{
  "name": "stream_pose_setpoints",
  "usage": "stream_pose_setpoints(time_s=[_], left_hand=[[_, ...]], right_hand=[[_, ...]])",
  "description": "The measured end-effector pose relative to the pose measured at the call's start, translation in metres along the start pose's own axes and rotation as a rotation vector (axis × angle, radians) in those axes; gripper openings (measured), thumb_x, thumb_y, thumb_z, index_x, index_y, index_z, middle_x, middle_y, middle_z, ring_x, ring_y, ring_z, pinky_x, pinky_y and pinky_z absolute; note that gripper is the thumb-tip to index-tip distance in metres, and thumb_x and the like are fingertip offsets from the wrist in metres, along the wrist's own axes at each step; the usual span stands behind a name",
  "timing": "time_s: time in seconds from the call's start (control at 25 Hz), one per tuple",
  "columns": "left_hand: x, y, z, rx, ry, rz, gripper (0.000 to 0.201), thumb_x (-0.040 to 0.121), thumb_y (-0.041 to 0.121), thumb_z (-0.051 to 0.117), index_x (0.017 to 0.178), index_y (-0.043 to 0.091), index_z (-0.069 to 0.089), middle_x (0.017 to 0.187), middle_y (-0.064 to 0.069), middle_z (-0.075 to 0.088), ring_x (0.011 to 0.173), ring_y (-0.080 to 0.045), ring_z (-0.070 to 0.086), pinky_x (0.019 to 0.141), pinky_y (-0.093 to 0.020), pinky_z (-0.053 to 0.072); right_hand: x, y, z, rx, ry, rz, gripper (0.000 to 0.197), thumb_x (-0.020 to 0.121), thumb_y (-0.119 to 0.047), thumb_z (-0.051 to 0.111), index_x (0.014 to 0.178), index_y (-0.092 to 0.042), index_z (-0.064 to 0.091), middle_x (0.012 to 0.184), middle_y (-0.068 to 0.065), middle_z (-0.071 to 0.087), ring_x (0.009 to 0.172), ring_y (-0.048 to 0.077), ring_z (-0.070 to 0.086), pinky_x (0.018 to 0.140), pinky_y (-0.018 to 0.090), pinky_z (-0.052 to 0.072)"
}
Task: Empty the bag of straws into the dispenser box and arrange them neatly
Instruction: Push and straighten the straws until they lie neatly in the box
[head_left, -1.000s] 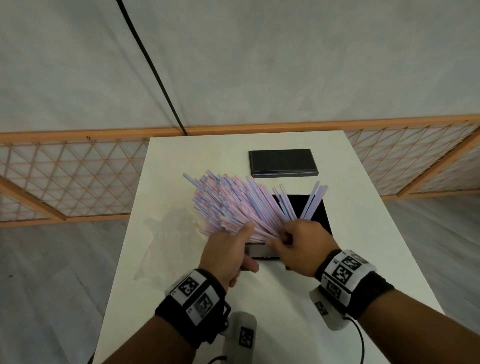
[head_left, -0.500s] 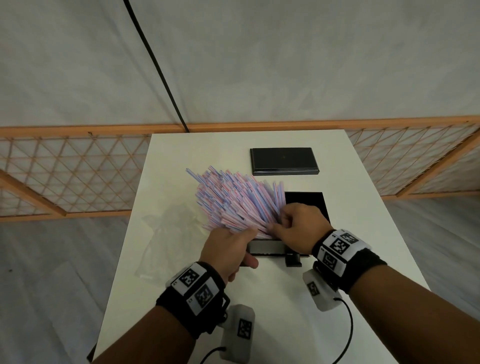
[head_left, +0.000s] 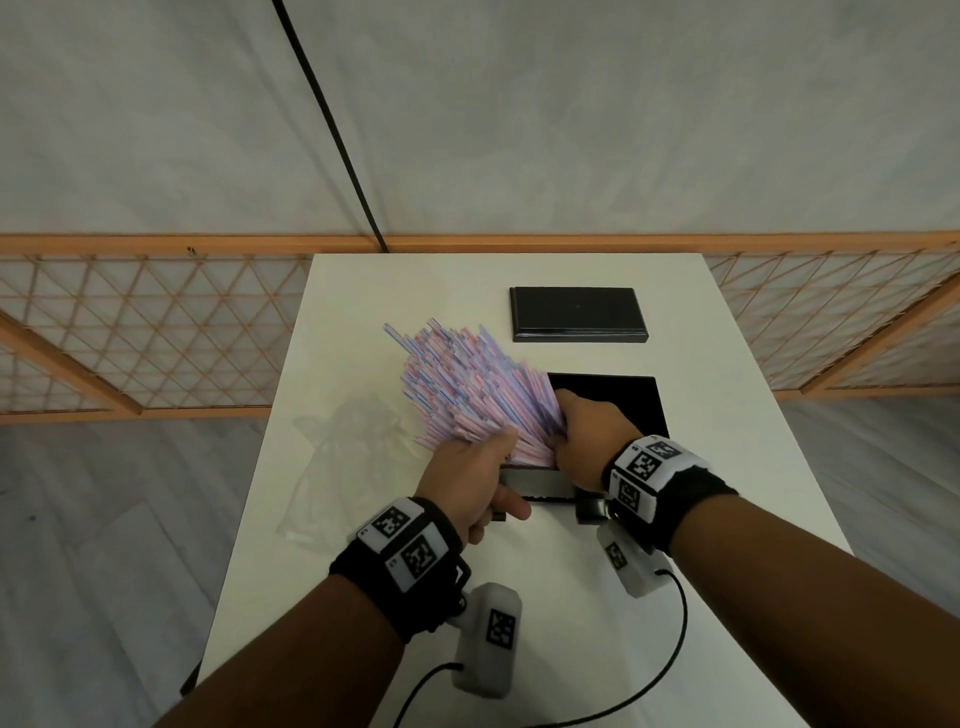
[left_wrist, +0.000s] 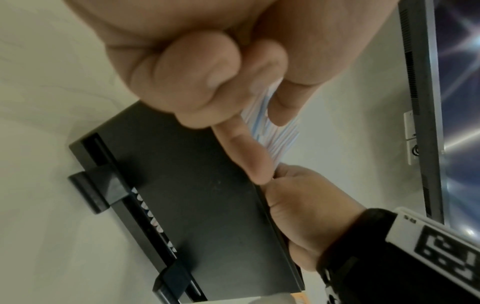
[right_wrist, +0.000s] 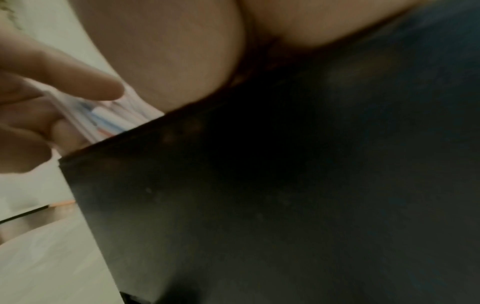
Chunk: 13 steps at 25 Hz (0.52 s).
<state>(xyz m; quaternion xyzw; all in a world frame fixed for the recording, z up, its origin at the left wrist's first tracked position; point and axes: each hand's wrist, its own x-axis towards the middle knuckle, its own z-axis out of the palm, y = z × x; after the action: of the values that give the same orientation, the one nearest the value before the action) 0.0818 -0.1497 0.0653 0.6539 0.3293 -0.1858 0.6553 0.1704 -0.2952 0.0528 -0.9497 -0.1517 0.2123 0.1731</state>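
Observation:
A thick bundle of pink, blue and white straws (head_left: 467, 395) fans up and to the left out of the black dispenser box (head_left: 631, 402) on the white table (head_left: 727, 467). My left hand (head_left: 470, 480) grips the bundle's near ends at the box's front left corner; in the left wrist view its fingers (left_wrist: 249, 131) curl around the straws (left_wrist: 278, 139) above the box's front (left_wrist: 194, 185). My right hand (head_left: 592, 441) clasps the bundle's right side inside the box, fingertips hidden by straws. The right wrist view is mostly the dark box wall (right_wrist: 285, 185) and my palm.
The box's black lid (head_left: 576, 314) lies flat behind the box. A crumpled clear plastic bag (head_left: 343, 457) lies left of the straws, near the table's left edge. An orange lattice fence (head_left: 156, 332) runs behind the table. Camera cables trail over the near table.
My right hand has swept the straws that leaned over the box's right half leftward into the main bundle. The fan is narrower now. My left hand has kept its hold.

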Motion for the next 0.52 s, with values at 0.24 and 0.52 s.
stream_pose_setpoints(time_s=[0.24, 0.52], left_hand=[[-0.004, 0.000, 0.001, 0.009, 0.022, 0.060, 0.045, 0.100, 0.042, 0.051, 0.101, -0.001, 0.062, 0.065, -0.020, 0.072, 0.027, -0.015, 0.035, 0.040, -0.019, 0.028], [-0.019, 0.004, -0.024, 0.438, 0.403, 0.457, 0.049, 0.089, 0.048, 0.067, 0.061, 0.009, 0.073, 0.052, 0.005, 0.068, 0.048, -0.005, 0.057, 0.056, -0.020, 0.042]], right_hand=[[0.000, -0.018, -0.009, -0.062, 0.175, -0.160, 0.036, 0.090, -0.023, 0.052, 0.126, -0.021, 0.046, 0.110, 0.009, 0.057, 0.100, 0.033, 0.058, 0.083, 0.042, 0.051], [-0.020, 0.015, -0.012, 0.060, 0.252, 0.032, 0.043, 0.079, -0.047, 0.071, 0.102, -0.014, 0.055, 0.097, 0.003, 0.059, 0.089, 0.023, 0.057, 0.073, 0.025, 0.040]])
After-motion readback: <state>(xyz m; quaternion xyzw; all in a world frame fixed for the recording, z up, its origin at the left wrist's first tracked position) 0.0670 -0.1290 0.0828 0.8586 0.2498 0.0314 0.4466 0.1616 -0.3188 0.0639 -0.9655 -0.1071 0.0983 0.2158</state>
